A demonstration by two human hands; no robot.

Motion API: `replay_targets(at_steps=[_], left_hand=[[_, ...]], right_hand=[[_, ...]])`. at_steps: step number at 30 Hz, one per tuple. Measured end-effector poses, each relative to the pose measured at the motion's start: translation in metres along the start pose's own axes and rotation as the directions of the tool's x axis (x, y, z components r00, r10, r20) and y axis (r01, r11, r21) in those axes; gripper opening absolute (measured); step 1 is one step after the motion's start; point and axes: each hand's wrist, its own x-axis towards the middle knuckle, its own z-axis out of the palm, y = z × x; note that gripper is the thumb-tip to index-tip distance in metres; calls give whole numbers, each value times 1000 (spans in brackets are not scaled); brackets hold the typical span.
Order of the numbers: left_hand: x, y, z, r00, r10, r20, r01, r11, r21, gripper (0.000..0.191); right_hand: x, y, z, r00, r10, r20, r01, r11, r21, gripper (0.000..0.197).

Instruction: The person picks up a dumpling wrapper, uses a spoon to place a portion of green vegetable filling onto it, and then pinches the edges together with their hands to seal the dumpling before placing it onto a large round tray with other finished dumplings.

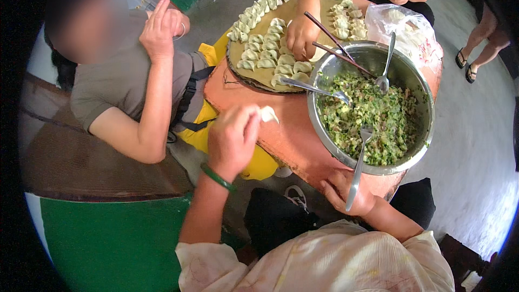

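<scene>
My left hand [236,136], with a green bangle on the wrist, holds a folded dumpling [269,114] at its fingertips above the orange table. My right hand [348,190] rests at the table's near edge, under the handle of a metal fork [362,150]; whether its fingers hold anything is hidden. The fork leans on the rim of a steel bowl [314,123] of chopped green filling [377,117]. A metal spoon [390,61], another utensil [308,85] and dark chopsticks [332,34] also stand in the bowl. Rows of dumplings [269,44] lie on a round board [239,79] beyond.
A person [121,93] in a grey shirt sits at the left with hands raised. Another person's hand [304,36] reaches onto the board from the far side. A clear plastic bag [421,40] lies beside the bowl. A bystander's sandalled feet [466,65] are at the right.
</scene>
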Motion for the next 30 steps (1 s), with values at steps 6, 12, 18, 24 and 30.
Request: replay_targets(at_steps=[6, 12, 18, 24, 30], left_hand=[[83, -37, 35, 992, -98, -84, 77, 970, -232, 8], [118, -58, 70, 984, -177, -22, 158, 920, -358, 10], [127, -68, 89, 992, -123, -31, 99, 903, -418, 14], [143, -81, 97, 989, -143, -42, 110, 890, -442, 14], [198, -140, 79, 976, -184, -119, 148, 954, -262, 12]], right_hand=[[-6, 11, 9, 998, 35, -58, -29, 994, 104, 11], [-20, 27, 12, 993, 114, 41, -119, 982, 145, 17], [-31, 39, 17, 986, 126, 111, -154, 942, 299, 21], [-11, 33, 10, 981, 129, 143, -174, 913, 369, 21], [-5, 33, 4, 979, 156, 130, -191, 923, 333, 19]])
